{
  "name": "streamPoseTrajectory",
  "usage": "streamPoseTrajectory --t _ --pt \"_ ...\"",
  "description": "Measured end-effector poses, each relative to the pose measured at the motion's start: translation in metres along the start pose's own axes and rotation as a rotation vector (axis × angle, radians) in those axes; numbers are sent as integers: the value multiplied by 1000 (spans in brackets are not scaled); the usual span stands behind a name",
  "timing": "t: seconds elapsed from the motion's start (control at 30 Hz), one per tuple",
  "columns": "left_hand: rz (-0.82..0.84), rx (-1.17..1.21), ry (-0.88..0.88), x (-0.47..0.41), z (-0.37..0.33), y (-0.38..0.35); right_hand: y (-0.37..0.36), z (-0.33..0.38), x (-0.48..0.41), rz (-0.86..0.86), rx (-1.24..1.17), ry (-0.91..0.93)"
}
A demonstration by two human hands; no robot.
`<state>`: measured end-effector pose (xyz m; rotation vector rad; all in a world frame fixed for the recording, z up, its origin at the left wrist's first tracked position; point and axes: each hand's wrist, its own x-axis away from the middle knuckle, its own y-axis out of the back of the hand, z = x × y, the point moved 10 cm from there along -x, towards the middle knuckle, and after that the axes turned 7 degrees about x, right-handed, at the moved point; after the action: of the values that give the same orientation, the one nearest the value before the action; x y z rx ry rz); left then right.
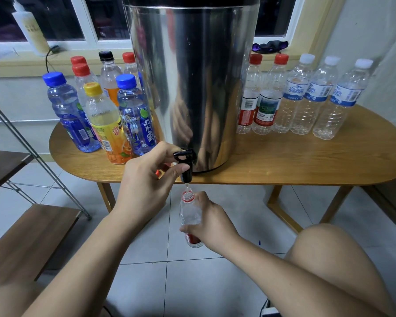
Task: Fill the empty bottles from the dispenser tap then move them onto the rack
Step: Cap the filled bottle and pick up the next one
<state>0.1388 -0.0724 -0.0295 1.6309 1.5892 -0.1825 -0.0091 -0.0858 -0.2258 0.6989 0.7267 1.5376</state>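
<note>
A tall steel dispenser [192,76] stands on the wooden table [295,163], its black tap [185,164] overhanging the front edge. My left hand [146,179] pinches the tap lever between fingers and thumb, and something red shows under the palm. Water runs from the spout into an uncapped clear bottle with a red label [190,213]. My right hand [209,223] grips that bottle round its middle, just below the tap.
Several capped bottles with blue, red, yellow and black caps [105,115] crowd the table left of the dispenser. Several clear capped bottles [306,97] line up on its right. A metal-framed rack with wooden shelves [30,236] stands at the left. My bare knee [334,259] is lower right.
</note>
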Motion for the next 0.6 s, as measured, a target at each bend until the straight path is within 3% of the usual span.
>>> streamPoseTrajectory --t 0.6 --pt "2 9 -5 1 -2 0 0 0 0 7 7 -8"
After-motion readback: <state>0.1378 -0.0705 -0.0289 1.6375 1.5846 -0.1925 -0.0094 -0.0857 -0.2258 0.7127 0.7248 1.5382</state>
